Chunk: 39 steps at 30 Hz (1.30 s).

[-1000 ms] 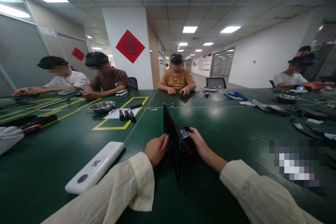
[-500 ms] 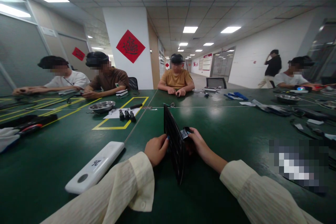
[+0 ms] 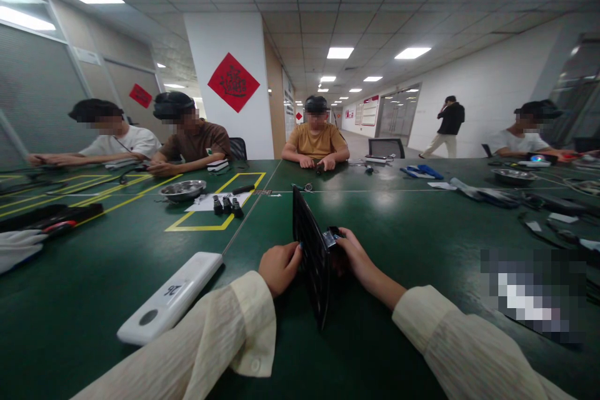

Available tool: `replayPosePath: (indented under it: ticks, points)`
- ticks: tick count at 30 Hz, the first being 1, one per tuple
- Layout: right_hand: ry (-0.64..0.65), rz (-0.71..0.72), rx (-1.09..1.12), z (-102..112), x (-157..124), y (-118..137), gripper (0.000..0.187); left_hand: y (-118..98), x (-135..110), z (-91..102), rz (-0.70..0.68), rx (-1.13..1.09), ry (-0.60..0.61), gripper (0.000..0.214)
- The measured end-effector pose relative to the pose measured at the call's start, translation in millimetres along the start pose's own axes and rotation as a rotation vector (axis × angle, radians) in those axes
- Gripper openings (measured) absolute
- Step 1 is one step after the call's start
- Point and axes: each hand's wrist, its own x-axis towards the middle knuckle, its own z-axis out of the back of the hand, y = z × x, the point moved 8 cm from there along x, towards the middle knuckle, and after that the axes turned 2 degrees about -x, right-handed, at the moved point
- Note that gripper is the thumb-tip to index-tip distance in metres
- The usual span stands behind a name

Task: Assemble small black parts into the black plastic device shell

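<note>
Black panel (image 3: 313, 269) nearly upright over the green table (image 3: 412, 225), left hand (image 3: 279, 269) with fingertips bunched at its left face, cannot tell if pinching, right hand (image 3: 360, 261) gripping a dark block (image 3: 330, 238) on its right side, white device (image 3: 171, 297) lying left.

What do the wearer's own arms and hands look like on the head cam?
Left sleeve and right sleeve: long, loose, cream, finely crinkled fabric with wide cuffs. A pale button shows on the left cuff. Left hand and right hand: ungloved. No watch or cable visible at the wrists.
</note>
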Motion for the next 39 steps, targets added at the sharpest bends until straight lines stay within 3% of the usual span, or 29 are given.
replayPosePath:
  ticks: [8,22,31,39]
  points:
    - [-0.018,-0.004,0.019,-0.3,1.5,-0.6,0.043,4.1,1.1,-0.6,0.087,0.053,0.015,0.047]
    - [-0.018,0.015,0.004,1.1,3.1,-2.1,0.043,4.6,-1.2,1.3,0.058,0.016,-0.053,0.022]
    - [-0.002,0.002,0.001,-0.1,1.7,-1.2,0.046,4.0,-1.7,3.5,0.070,0.065,-0.053,0.026]
    - [-0.032,-0.009,0.015,2.3,4.8,-5.4,0.049,3.8,-0.9,2.0,0.034,-0.028,-0.068,0.020]
